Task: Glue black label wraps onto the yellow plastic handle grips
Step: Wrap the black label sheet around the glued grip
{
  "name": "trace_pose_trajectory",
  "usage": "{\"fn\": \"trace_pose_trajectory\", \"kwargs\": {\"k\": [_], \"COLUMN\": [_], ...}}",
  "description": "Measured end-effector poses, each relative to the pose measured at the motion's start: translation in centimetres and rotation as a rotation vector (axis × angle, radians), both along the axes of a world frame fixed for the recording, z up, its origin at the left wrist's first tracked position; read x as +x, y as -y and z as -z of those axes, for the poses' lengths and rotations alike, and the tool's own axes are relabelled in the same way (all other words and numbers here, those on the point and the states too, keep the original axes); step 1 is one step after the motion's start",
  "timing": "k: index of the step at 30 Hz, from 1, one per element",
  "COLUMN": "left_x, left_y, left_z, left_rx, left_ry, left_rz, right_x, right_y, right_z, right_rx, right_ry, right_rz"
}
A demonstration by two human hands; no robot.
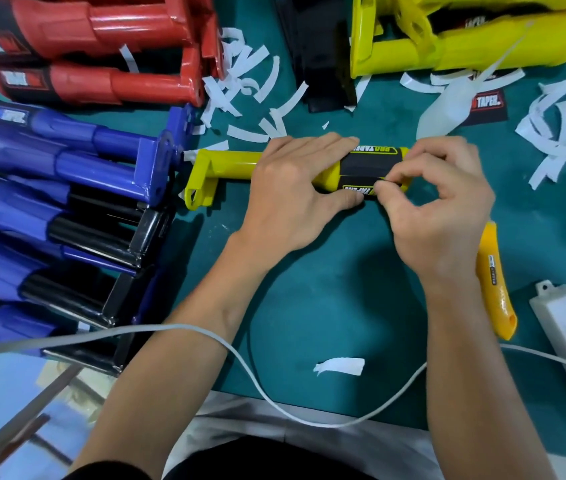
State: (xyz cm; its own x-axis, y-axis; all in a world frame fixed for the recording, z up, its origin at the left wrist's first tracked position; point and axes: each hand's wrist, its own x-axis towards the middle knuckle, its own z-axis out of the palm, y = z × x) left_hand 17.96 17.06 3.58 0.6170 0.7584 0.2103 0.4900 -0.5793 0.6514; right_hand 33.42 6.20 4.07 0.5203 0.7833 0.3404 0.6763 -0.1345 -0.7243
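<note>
Left hand (295,192) curls over the yellow grip (229,165), pinning it on its side to the surface (326,299). Right hand (444,216) pinches the black label (364,163) at its lower edge; label sits wrapped around the grip's right end. Knife (494,282) beside right wrist.

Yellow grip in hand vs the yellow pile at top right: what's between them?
Head view: white paper scraps on the green mat, between yellow grip and yellow pile. A spare black label lies there too.
</note>
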Motion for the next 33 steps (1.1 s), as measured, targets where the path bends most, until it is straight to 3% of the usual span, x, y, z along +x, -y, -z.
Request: {"fn": "trace_pose_trajectory", "kwargs": {"k": [13, 24, 33], "left_x": [0.2, 0.3, 0.4], "left_y": [0.2, 0.6, 1.1], "left_z": [0.0, 0.6, 0.9], "left_rx": [-0.039, -0.005, 0.19], "left_ry": [0.069, 0.117, 0.054], "left_rz": [-0.024, -0.076, 0.009], "right_x": [-1.9, -2.1, -1.6], "right_y": [-0.2, -0.2, 0.0], "right_z": [0.7, 0.7, 0.5], "right_rx": [0.124, 0.138, 0.144], "right_ry": [-0.045, 0.054, 0.067], "right_rz": [0.078, 0.104, 0.066]}}
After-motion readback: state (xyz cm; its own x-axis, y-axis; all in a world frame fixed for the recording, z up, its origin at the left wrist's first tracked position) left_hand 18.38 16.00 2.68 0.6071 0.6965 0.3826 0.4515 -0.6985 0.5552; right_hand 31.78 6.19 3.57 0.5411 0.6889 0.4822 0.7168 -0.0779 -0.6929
